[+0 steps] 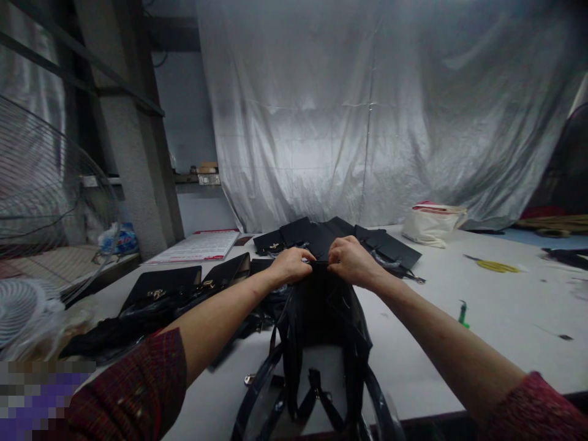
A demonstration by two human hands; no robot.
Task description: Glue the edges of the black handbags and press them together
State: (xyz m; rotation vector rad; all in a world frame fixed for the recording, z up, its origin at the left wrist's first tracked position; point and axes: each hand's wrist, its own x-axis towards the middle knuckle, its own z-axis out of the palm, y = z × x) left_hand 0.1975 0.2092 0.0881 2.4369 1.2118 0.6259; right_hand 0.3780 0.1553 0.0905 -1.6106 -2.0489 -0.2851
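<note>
A black handbag (361, 324) lies in front of me on the white table, with its straps and a metal clasp hanging toward my body. My left hand (294, 264) grips the bag's far edge, fingers curled over it. Close beside it, my right hand (349, 260) pinches the same edge. The bag's inside looks dark, and my fingertips partly hide the edge. Just beyond my hands are several more black bags (390, 245) with flat panels raised. Others, such as the black bag with a gold clasp (160, 285), lie to the left.
Yellow-handled scissors (498, 266), a small green tool (463, 313) and a cream cloth bag (432, 223) are on the table's right side. A printed sheet (193, 246) lies at the back left. A wire-caged fan (50, 202) stands at the left; a silver curtain (321, 122) hangs behind.
</note>
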